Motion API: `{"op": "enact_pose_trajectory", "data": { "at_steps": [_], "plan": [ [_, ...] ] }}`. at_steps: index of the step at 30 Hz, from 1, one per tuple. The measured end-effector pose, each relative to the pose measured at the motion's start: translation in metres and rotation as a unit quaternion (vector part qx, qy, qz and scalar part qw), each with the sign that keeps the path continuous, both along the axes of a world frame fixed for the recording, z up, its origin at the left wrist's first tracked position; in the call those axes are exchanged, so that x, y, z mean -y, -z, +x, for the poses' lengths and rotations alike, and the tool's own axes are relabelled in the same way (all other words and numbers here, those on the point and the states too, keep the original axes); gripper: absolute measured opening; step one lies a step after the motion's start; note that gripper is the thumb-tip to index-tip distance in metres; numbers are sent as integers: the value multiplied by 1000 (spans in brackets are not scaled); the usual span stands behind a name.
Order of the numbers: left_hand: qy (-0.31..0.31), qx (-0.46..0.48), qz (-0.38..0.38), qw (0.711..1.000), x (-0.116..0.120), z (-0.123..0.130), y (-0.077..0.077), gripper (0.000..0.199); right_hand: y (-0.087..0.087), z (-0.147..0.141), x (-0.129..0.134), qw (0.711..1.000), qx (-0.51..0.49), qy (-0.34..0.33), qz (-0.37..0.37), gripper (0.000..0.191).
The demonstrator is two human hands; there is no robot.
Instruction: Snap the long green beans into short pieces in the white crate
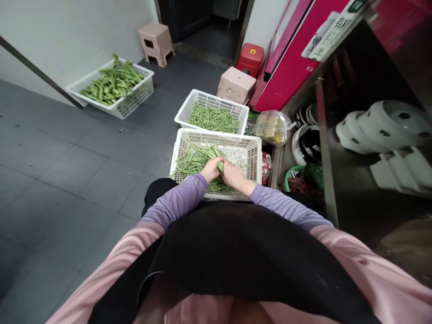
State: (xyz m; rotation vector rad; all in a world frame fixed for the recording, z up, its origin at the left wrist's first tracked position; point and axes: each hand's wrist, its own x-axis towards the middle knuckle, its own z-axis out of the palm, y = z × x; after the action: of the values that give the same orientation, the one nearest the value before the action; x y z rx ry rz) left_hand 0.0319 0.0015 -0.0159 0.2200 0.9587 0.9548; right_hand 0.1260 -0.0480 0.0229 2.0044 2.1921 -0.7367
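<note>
1. Both hands are closed on a bunch of green beans over the near white basket: the left hand curls around it, and the right hand grips just beside; the exact fingertip hold is too small to tell

2. Loose beans lie in that same basket, mostly towards its left side and under the hands

3. The beans look light, slim and fairly springy, likely to bend a little and then snap; damp skins could slip, so a gathered hold near the ends, without squeezing, should suit them

4. The far white basket, just beyond, holds short green pieces

5. Grey tiles make up the floor; a third basket of knobbly greens sits there by the pale wall

6. A pink stool stands near the doorway, and white containers rest on shelving at the right
</note>
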Motion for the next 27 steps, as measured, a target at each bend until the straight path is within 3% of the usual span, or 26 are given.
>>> {"op": "enact_pose_trajectory", "data": {
  "at_steps": [5, 10, 13, 16, 19, 22, 25, 27],
  "plan": [
    [-46, 49, 6, 998, -15, -13, -19, 18, -9, 8, 6, 996, 21, 16, 89, 64],
    [-54, 38, -56, 996, -23, -24, -24, 23, 25, 65, 17, 994, 31, 22, 104, 36],
    [-28, -21, -38, 999, -19, -25, -20, 21, 40, 108, 19, 990, -50, 106, 73, 25],
    [38, -94, -11, 995, -7, -22, -17, 21, 28, 130, 8, 977, -124, 137, 107, 23],
    [102, -148, 32, 983, 12, -17, -16, 20, 2, 121, -19, 976, -111, 58, 176, 34],
    [136, -162, 94, 973, 29, -16, -16, 17, -13, 90, -47, 983, -79, -50, 158, 46],
    [140, -155, 127, 970, 39, -17, -17, 14, -10, 57, -56, 984, -84, -133, 80, 20],
    [114, -170, 130, 970, 40, -20, -17, 14, -5, 43, -53, 982, -113, -144, 55, 14]
  ]
}}
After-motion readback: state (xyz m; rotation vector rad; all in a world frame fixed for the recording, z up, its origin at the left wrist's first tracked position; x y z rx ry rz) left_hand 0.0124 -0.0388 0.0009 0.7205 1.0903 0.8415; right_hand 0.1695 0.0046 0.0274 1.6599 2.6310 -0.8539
